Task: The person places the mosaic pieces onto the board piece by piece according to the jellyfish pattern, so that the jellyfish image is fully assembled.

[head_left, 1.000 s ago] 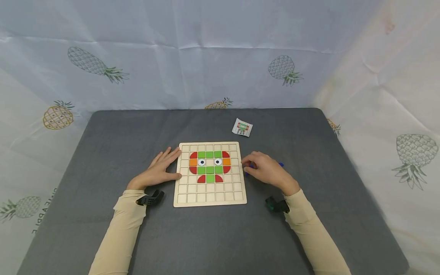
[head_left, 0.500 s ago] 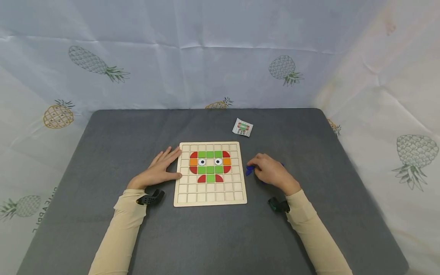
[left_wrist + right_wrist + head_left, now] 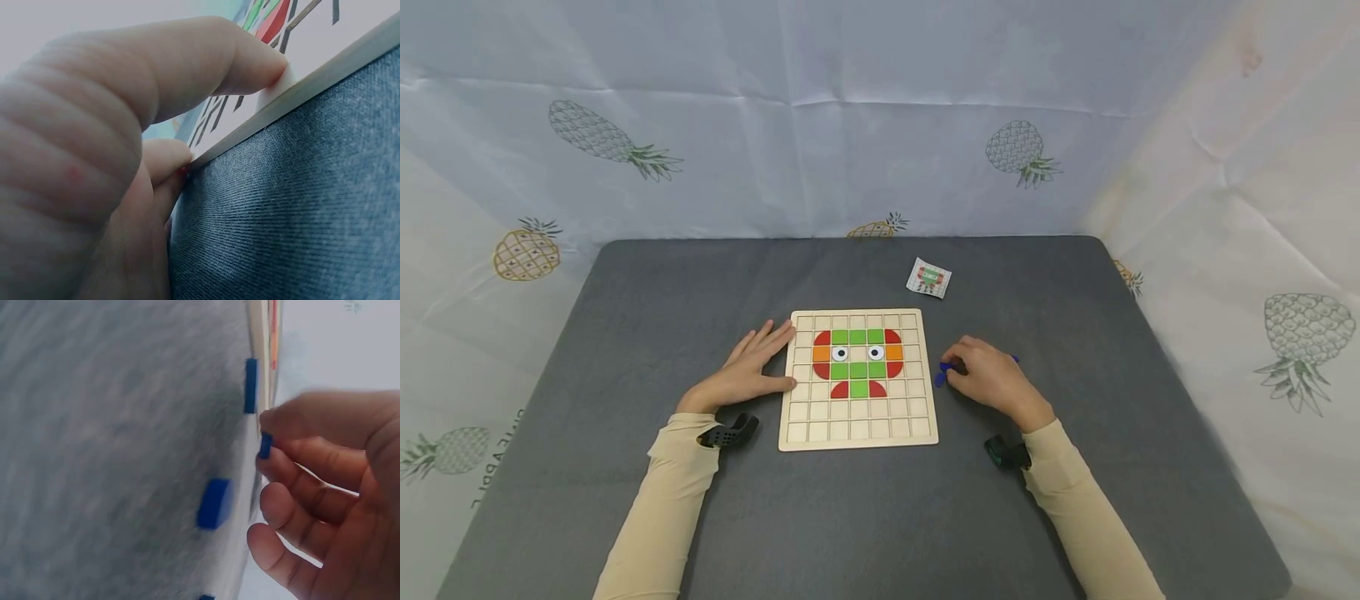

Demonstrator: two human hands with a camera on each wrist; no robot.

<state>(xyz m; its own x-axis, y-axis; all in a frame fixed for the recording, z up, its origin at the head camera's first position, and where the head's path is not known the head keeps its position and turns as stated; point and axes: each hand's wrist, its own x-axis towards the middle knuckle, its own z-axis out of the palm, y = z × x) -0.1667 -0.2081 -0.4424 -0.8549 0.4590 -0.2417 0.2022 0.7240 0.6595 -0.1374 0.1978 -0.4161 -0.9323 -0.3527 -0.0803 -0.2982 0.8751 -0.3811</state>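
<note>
A square wooden grid board [image 3: 880, 432] lies on the table, with green, red and orange tiles and two eye tiles set in its cells. My left hand [image 3: 741, 375] rests at the board's left edge, fingers spread and thumb touching the rim, as the left wrist view also shows. Right of the board is my right hand [image 3: 996, 381]. Its thumb and index finger pinch a small blue tile [image 3: 265, 445]. Other blue tiles lie close by on the cloth, among them a wedge-like blue tile [image 3: 214, 504] and one seen edge-on; the hand partly hides them from the head view.
A small printed card [image 3: 928, 278] with a green and red figure lies behind the board, to its right. The grey table [image 3: 865, 525] has rounded back corners. Pineapple-print curtains [image 3: 880, 167] hang behind it and at both sides.
My right hand has drawn slightly right, away from the board's edge, and more of the blue tiles shows beside its fingers. The left hand and board hold still.
</note>
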